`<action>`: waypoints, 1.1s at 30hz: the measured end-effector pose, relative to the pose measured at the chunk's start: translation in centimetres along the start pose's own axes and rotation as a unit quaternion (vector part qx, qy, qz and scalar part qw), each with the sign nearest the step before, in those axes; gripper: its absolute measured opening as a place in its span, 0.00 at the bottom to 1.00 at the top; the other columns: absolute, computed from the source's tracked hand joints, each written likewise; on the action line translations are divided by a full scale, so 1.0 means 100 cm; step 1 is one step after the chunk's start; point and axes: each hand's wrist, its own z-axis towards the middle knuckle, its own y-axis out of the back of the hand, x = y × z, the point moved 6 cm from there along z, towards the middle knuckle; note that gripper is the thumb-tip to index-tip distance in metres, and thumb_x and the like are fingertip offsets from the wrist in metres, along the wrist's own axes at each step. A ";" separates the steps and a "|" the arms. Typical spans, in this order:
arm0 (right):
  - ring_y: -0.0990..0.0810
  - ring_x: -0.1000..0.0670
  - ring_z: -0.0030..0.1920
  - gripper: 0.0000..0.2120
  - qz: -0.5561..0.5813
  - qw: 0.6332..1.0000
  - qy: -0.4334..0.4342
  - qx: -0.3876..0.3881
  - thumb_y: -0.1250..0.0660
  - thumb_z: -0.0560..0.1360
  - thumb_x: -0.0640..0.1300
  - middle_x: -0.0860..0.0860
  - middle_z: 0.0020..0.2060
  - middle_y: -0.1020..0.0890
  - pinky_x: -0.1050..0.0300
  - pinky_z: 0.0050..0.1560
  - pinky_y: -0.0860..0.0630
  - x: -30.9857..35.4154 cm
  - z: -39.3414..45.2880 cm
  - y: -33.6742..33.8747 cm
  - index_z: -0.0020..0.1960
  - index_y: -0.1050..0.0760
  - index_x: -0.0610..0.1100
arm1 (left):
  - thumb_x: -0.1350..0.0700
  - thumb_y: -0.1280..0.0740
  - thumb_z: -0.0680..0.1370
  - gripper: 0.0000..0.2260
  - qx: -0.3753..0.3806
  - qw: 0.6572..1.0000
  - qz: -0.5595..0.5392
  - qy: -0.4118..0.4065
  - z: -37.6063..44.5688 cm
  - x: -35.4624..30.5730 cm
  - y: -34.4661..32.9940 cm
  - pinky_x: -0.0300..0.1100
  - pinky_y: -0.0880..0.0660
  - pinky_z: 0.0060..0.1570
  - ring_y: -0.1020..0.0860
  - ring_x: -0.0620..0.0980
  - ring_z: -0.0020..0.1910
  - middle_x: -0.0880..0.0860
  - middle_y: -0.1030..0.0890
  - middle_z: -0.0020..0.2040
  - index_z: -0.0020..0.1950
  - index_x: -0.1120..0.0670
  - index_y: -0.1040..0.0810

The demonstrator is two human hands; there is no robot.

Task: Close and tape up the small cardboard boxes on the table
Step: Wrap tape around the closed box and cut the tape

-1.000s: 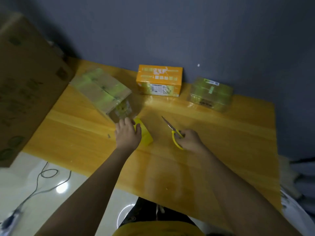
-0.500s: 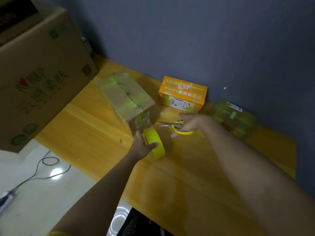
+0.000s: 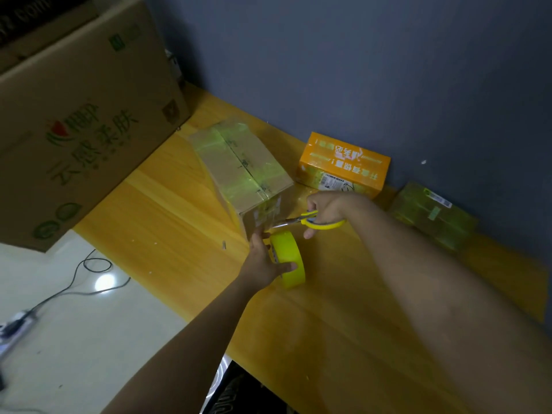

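Note:
A brown cardboard box (image 3: 239,165) with shut flaps and greenish tape strips lies on the wooden table (image 3: 167,210). My left hand (image 3: 263,261) grips a yellow tape roll (image 3: 291,259) standing on edge just in front of the box's near end. My right hand (image 3: 325,209) holds yellow-handled scissors (image 3: 310,222), their blades pointing left at the box's near face, right above the roll. An orange printed box (image 3: 343,164) stands by the wall. A tape-wrapped box (image 3: 433,216) lies to its right.
A large brown carton (image 3: 74,115) with green print stands off the table's left end. The grey wall (image 3: 358,70) runs along the table's far side. Cables and a power strip (image 3: 18,324) lie on the white floor at the left.
My right hand carried the scissors from the table's middle up to the brown box's near end. My left hand stood the tape roll up on edge. The view shifted left.

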 end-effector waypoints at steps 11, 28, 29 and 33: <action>0.27 0.43 0.62 0.47 -0.076 0.995 -0.061 0.020 0.27 0.60 0.70 0.48 0.65 0.28 0.48 0.58 0.26 -0.006 -0.009 -0.001 0.69 0.35 0.45 | 0.55 0.19 0.64 0.46 0.025 0.999 0.030 0.008 0.005 -0.004 0.001 0.51 0.30 0.62 0.33 0.57 0.67 0.58 0.37 0.69 0.72 0.61 0.45; 0.28 0.43 0.64 0.17 0.025 0.954 -0.229 -0.193 0.39 0.80 0.51 0.43 0.62 0.25 0.52 0.61 0.31 -0.068 -0.041 -0.136 0.62 0.30 0.40 | 0.52 0.19 0.63 0.51 0.059 0.986 0.153 -0.042 -0.019 -0.019 -0.009 0.50 0.32 0.64 0.36 0.59 0.67 0.59 0.41 0.67 0.75 0.61 0.47; 0.28 0.42 0.64 0.17 0.031 0.953 -0.224 -0.199 0.40 0.80 0.50 0.43 0.61 0.25 0.52 0.60 0.31 -0.068 -0.041 -0.144 0.62 0.30 0.40 | 0.52 0.19 0.63 0.52 0.057 0.985 0.156 -0.042 -0.019 -0.019 -0.009 0.50 0.32 0.64 0.36 0.59 0.68 0.59 0.41 0.67 0.76 0.61 0.48; 0.24 0.41 0.56 0.13 0.203 0.917 -0.150 -0.310 0.39 0.79 0.45 0.42 0.55 0.23 0.53 0.48 0.30 -0.048 -0.043 -0.145 0.59 0.26 0.39 | 0.51 0.19 0.63 0.55 0.061 0.983 0.169 -0.027 -0.019 -0.018 -0.008 0.50 0.33 0.65 0.36 0.59 0.68 0.59 0.41 0.67 0.77 0.61 0.52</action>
